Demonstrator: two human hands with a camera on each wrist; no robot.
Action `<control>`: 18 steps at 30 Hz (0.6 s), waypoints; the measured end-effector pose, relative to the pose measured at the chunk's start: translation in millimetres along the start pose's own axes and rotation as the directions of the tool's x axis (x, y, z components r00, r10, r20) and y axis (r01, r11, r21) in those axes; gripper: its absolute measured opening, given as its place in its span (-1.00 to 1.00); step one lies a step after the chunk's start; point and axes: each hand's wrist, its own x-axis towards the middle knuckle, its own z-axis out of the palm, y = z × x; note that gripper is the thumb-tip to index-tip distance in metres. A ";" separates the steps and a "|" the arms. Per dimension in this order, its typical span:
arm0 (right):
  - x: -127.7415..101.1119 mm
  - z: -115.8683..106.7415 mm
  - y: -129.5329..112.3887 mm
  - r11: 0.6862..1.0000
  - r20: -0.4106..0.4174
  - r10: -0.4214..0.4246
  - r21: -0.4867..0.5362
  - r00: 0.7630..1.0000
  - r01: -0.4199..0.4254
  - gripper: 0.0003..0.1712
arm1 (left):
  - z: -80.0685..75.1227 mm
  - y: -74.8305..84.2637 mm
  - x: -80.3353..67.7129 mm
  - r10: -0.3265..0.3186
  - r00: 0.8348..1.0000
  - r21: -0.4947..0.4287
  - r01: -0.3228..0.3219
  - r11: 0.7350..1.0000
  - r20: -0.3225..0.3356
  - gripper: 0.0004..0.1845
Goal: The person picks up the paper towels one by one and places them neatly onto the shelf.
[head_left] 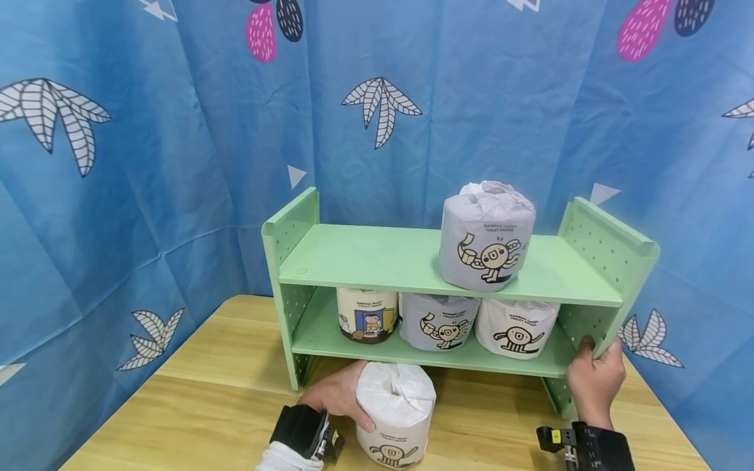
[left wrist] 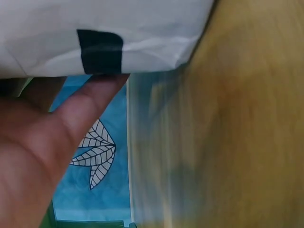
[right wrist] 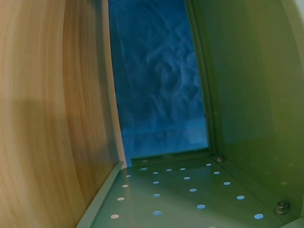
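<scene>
Item one: a green two-tier shelf (head_left: 412, 258) standing on the wooden counter (head_left: 218, 399), which we take as our landmark.

On its top board, toward the right end, we list one grey-wrapped toilet paper roll (head_left: 486, 237), upright.

On its lower board we list three rolls side by side: a cream-wrapped roll (head_left: 367, 315) at the left, a grey roll (head_left: 438, 320) in the middle, a white roll (head_left: 516, 327) at the right.

In front of the shelf, on the counter, we note a white-wrapped toilet paper roll (head_left: 396, 413); our left hand (head_left: 337, 392) curls its fingers round that roll's side.

Our right hand (head_left: 593, 378) grips the front edge of the shelf's right side panel (head_left: 612, 252), thumb and fingers closed on it.
</scene>
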 end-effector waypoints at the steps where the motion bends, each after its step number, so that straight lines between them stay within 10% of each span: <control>1: 0.1 0.0 0.1 1.000 0.000 0.000 0.000 1.000 0.000 -0.51 | 0.2 0.1 -0.4 -0.008 1.000 0.003 0.008 1.000 -0.005 0.03; 18: 1.9 -1.4 -0.5 1.000 0.011 0.026 -0.005 1.000 -0.026 -0.50 | 0.0 14.3 -3.8 -0.108 0.994 -0.042 0.109 0.993 0.017 0.05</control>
